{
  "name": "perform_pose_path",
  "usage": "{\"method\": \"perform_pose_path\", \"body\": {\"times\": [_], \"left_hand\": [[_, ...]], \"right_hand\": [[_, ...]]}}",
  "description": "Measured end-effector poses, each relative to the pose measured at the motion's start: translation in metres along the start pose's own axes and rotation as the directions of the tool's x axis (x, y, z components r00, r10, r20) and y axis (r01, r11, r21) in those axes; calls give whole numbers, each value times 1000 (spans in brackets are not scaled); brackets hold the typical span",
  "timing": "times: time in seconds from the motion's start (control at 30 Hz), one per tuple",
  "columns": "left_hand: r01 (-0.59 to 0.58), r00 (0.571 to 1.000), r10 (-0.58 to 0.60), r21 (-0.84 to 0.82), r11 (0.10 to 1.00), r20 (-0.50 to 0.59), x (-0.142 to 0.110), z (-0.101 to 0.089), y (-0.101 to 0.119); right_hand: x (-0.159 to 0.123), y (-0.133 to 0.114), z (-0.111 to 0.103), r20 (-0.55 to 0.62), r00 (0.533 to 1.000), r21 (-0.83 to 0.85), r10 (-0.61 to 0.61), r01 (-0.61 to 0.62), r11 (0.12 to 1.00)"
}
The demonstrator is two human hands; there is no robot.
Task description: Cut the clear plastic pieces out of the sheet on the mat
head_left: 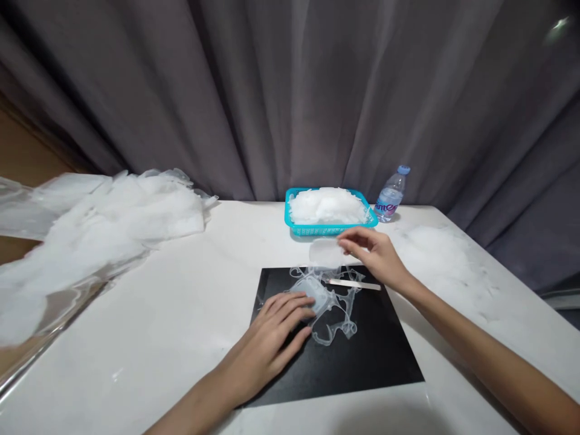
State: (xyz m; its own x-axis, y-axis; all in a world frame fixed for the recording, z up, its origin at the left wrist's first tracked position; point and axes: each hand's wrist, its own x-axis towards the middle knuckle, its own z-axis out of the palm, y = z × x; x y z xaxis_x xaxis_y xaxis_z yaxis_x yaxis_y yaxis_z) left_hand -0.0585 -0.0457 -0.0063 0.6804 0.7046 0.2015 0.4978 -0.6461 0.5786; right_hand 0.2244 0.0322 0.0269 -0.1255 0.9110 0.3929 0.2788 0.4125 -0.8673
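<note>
My right hand pinches the right edge of a thin, translucent white sheet piece with rounded corners. It is held just beyond the far edge of a black mat. My left hand lies with fingers spread, fingertips touching a clear, roughly square plastic piece on the mat. Curly trimmed plastic scraps lie around that piece. Across some scraps, below my right hand, rests a slim white-handled craft knife, its tip pointing left.
Behind the mat stands a turquoise basket heaped with white pieces. A water bottle is to its right. Stacked translucent sheets cover the table's left side and overhang its edge. More whitish translucent material lies at right. A grey curtain hangs behind.
</note>
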Motion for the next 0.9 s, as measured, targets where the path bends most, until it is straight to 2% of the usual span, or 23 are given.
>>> {"method": "perform_pose_path", "body": {"times": [0.1,0.27,0.33,0.4,0.5,0.57,0.63,0.7,0.77,0.83,0.9], "left_hand": [[-119,992,111,150,982,61,1,-6,-2],[-167,984,148,210,963,101,0,-10,-2],[-153,986,135,224,963,94,-3,-7,1],[-137,989,120,245,960,81,-4,-1,5],[-116,992,98,239,964,84,-6,8,10],[-93,993,76,201,975,91,-7,14,13],[-52,996,39,160,986,80,-7,21,16],[-25,997,17,114,993,74,-6,23,19],[-58,994,54,46,997,93,-5,19,19],[-119,990,117,12,993,78,-3,8,16],[-208,974,198,90,974,111,-1,-4,10]], "right_hand": [[49,6,-15,-129,990,-91,-56,45,995],[134,15,-21,-188,980,-209,-69,29,978],[152,14,-17,-189,979,-284,-79,22,959],[153,9,-13,-187,977,-362,-104,30,932],[117,-1,-13,-119,983,-437,-139,74,896],[73,-4,-19,17,993,-444,-116,111,889],[24,-2,-28,224,974,-485,-33,141,863],[-20,4,-36,340,930,-525,138,66,849],[-50,11,-43,404,867,-489,293,-66,870],[-64,17,-49,412,830,-418,375,-194,887],[-66,16,-55,413,806,-392,424,-263,882]]}}
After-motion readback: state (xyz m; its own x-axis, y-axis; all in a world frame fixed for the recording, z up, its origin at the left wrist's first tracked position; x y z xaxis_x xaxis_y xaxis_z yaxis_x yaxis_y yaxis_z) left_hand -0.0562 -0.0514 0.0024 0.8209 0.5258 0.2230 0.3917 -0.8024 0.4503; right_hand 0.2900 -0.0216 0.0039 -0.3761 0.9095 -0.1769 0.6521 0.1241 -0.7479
